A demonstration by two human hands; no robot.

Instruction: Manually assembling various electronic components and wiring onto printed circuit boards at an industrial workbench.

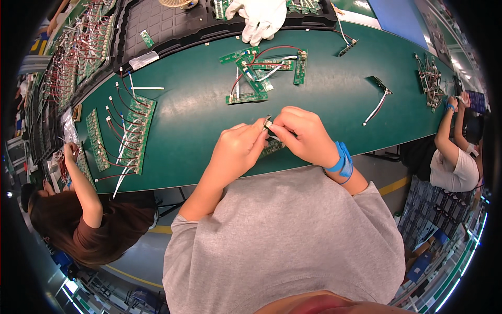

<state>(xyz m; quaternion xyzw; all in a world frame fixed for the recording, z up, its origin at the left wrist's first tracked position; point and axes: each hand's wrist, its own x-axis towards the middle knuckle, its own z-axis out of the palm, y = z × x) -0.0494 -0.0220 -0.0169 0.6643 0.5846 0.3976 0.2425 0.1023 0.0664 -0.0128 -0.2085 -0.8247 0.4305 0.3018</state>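
Observation:
Close in front of my chest, over the near edge of the green table, my two hands meet. My left hand (pixel 241 145) pinches a small circuit board (pixel 267 123), seen nearly edge-on. My right hand (pixel 304 132), with a blue strap at the wrist, has thumb and fingers closed on the same piece. Its lower part is hidden by my fingers. Just below and between the hands, another green circuit board (pixel 273 150) partly shows. Beyond them lies a loose pile of green circuit boards (pixel 252 75) joined with red, black and white wires.
At left, wired boards (pixel 137 137) lie in a row beside another board strip (pixel 97 140). A black tray (pixel 175 26) and white gloves (pixel 260 20) are at the back. Single wired boards (pixel 377 82) and a stack (pixel 430 82) sit at right. Co-workers sit on both sides.

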